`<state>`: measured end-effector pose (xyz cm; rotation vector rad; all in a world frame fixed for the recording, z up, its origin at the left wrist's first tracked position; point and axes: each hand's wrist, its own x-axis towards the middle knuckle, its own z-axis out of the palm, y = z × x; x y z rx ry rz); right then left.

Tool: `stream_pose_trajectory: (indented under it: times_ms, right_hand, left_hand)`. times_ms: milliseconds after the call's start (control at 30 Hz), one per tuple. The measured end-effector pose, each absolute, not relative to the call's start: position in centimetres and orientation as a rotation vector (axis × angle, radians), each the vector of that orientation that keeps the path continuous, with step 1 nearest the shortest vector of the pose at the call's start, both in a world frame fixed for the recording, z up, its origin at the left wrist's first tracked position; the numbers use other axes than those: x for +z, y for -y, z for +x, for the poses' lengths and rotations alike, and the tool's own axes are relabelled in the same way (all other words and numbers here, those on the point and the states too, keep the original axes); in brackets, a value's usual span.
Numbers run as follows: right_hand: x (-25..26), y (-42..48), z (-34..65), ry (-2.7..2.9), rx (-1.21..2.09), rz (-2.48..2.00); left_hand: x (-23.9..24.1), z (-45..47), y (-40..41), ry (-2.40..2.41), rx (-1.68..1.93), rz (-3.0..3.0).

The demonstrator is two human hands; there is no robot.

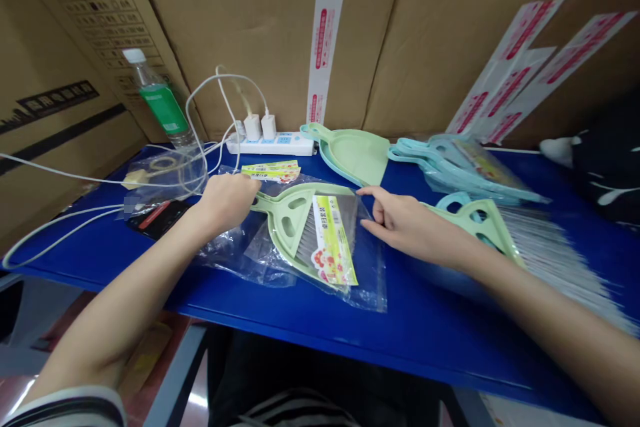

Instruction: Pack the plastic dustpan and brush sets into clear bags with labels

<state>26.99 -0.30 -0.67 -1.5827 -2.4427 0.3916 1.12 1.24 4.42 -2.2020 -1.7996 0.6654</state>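
A green dustpan and brush set (295,230) with a yellow label card (334,240) lies inside a clear plastic bag (360,273) on the blue table (350,327). My left hand (227,200) is closed around the set's handle at the bag's open end. My right hand (400,223) rests on the bag's right edge, fingers pinching the plastic. Loose clear bags (225,253) lie under my left wrist.
Behind lie a green dustpan (357,153), a stack of blue dustpans (465,163), a green brush (505,230), label cards (273,171), a power strip (273,143) with chargers and cables, a water bottle (160,103), and cardboard boxes (250,27) as a wall.
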Motion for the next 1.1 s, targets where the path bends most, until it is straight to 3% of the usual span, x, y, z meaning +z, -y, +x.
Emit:
stream_pose_trajectory:
  times_ms: [800,1100]
  right_hand:
    - [0.8,0.8,26.5,2.487,0.172,-1.941]
    - [1.8,1.8,26.5,2.628,-0.286,-1.916]
  left_hand:
    - [4.4,1.6,-1.3,1.812,0.501,-2.208]
    - [3.8,1.7,-1.3,1.738,0.328,-2.162]
